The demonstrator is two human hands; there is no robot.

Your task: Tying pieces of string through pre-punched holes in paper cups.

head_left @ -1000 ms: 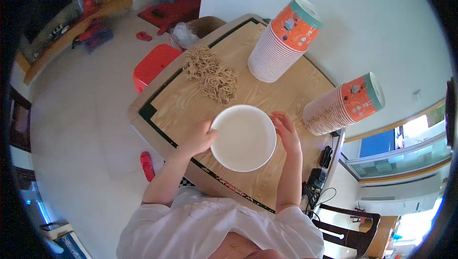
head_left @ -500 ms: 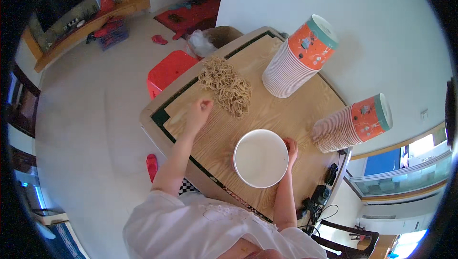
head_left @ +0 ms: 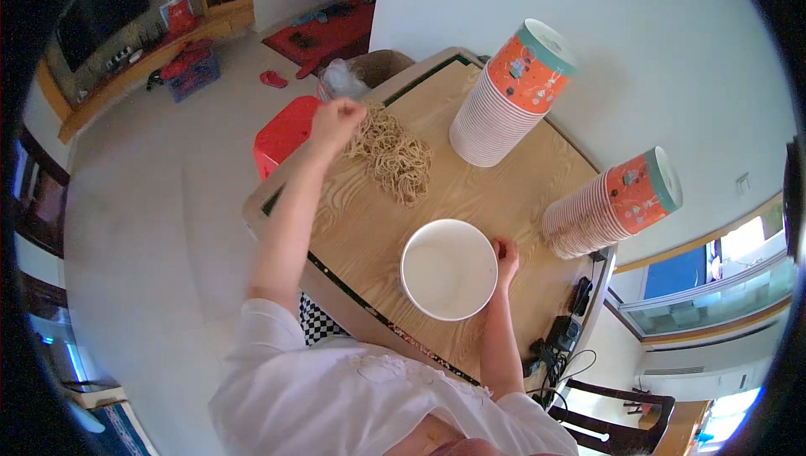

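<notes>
Dried noodles [head_left: 395,158] are being pinched from the pile by the left hand [head_left: 334,120]; the white paper bowl [head_left: 448,269] is steadied by the right hand's [head_left: 505,254] curled fingers; carrying them over to the bowl seems next.

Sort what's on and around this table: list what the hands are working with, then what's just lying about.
In use:
left hand on the pile of dried noodles
right hand at the white paper bowl

Lying about:
two stacks of orange cups
red stool
chargers and cables
</notes>
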